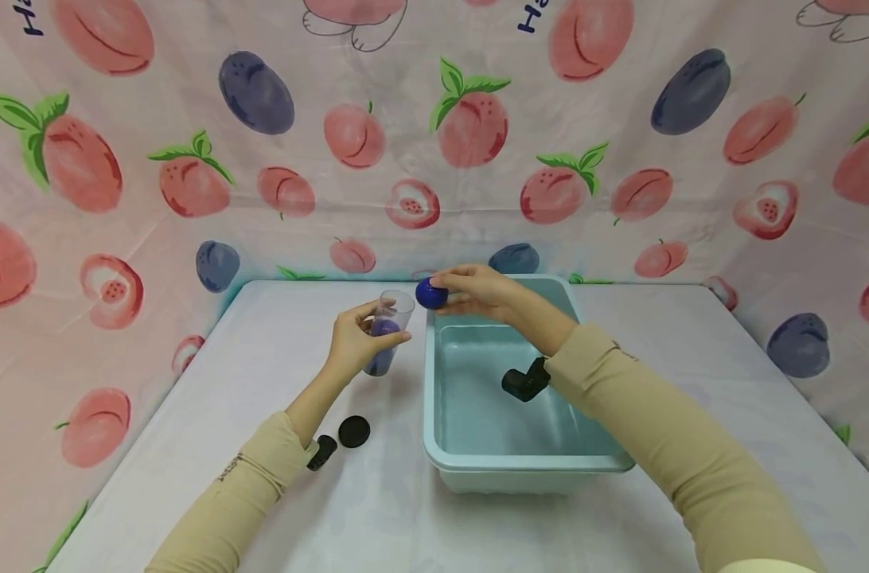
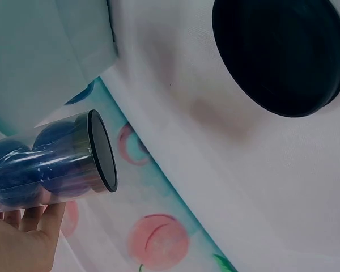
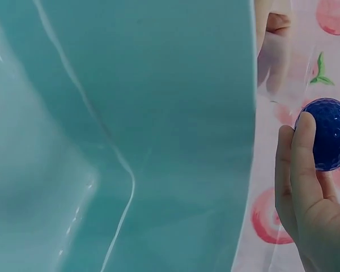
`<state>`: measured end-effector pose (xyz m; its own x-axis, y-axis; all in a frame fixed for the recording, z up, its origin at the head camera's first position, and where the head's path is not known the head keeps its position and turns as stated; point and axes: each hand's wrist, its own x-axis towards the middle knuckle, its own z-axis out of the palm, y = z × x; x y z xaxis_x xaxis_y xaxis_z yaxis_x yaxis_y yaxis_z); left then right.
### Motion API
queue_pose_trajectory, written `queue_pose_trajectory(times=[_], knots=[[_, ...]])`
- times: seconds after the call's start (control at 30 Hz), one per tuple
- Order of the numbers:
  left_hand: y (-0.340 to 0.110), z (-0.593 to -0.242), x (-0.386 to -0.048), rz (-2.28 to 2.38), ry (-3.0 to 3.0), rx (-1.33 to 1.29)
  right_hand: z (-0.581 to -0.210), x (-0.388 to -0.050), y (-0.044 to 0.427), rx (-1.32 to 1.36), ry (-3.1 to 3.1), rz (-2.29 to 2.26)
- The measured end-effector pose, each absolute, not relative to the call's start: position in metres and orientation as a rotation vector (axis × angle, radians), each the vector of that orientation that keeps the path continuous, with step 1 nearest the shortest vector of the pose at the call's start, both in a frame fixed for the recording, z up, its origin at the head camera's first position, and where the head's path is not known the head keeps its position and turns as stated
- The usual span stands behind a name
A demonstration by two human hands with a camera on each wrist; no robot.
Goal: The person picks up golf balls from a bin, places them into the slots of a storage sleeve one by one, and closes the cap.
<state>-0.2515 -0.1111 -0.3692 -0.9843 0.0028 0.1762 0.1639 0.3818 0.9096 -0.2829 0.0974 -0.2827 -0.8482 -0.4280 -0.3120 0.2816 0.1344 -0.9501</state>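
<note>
In the head view my left hand (image 1: 356, 341) grips a clear plastic tube (image 1: 397, 304), tilted with its open mouth up. Two blue balls (image 2: 56, 158) sit inside it, seen through the wall in the left wrist view, above a black end cap (image 2: 105, 150). My right hand (image 1: 481, 293) pinches a dimpled blue golf ball (image 1: 431, 294) between fingers and thumb. That ball is just right of the tube's mouth, apart from it, near the basin's far left corner. The right wrist view shows the golf ball (image 3: 328, 134) at the fingertips.
A light blue basin (image 1: 531, 463) stands under my right forearm. A black round lid (image 1: 354, 431) lies on the white table (image 1: 263, 358), left of the basin. Black wrist devices show at the left sleeve (image 1: 323, 452) and right sleeve (image 1: 528, 380). A fruit-print cloth (image 1: 420, 191) hangs behind.
</note>
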Motion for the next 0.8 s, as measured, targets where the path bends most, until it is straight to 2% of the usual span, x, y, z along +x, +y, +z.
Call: queue_pose_trajectory(times=[0.8], knots=[[-0.109,-0.369,-0.249,-1.675,-2.501,-0.176,-0.273,-0.279,0.084,-0.216,1.901,-1.789]])
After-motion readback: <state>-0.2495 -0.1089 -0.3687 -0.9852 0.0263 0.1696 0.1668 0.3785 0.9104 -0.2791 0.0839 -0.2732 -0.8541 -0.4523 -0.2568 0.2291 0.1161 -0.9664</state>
